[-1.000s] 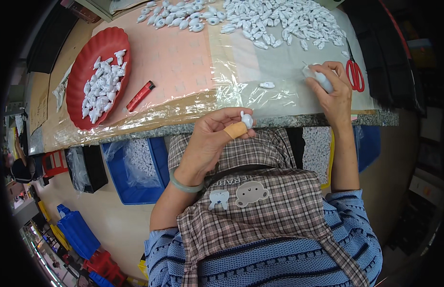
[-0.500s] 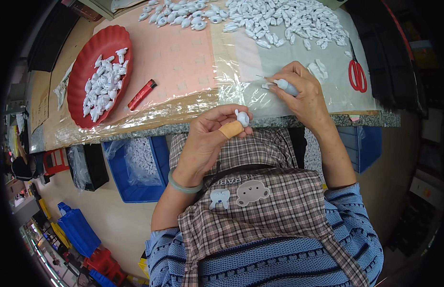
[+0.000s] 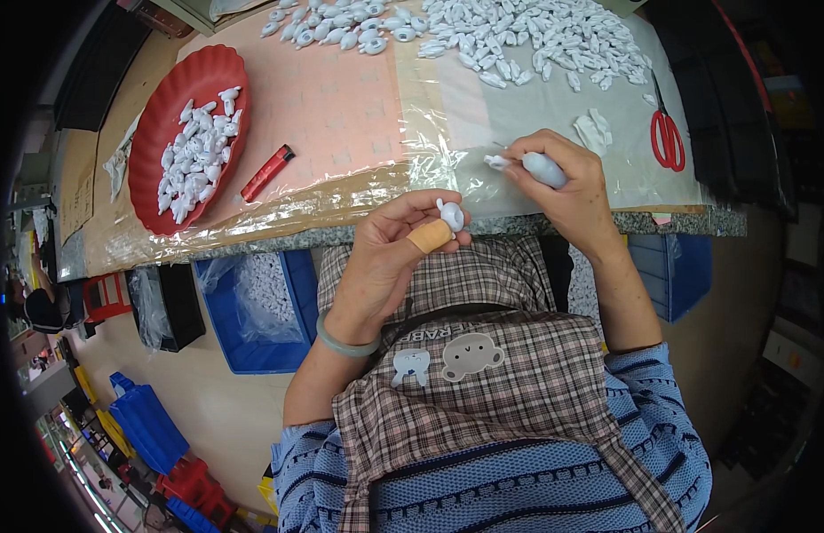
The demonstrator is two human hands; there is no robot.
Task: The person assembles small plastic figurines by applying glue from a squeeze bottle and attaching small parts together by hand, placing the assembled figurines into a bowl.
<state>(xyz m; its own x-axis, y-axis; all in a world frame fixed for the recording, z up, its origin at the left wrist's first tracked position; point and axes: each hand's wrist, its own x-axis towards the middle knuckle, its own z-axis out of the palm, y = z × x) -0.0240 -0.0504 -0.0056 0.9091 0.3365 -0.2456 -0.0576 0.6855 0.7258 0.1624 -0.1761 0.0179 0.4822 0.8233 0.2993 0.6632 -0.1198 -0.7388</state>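
Observation:
My left hand (image 3: 394,229), close to the table's front edge, pinches a small white rounded plastic piece (image 3: 451,214) with a knob on top. A tan covering (image 3: 431,236) wraps its thumb. Over the table to the right, my right hand (image 3: 567,182) is closed around a small pale squeeze bottle (image 3: 544,170). A thin needle tip shows beyond its fingers. The same hand has a small white plastic part (image 3: 498,162) at its thumb and fingertips. The two hands are apart, and the fingers partly hide both held parts.
At the left stands a red scalloped dish (image 3: 146,169) of white parts, beside a red lighter-like stick (image 3: 267,173). White pieces (image 3: 341,22) and a large heap of slim parts (image 3: 536,40) lie at the back. Red-handled scissors (image 3: 668,142) and crumpled white paper (image 3: 593,131) lie right.
The squeeze bottle has tilted within my right hand, its rounded base now turned more into view. My left hand keeps its white piece in almost the same place.

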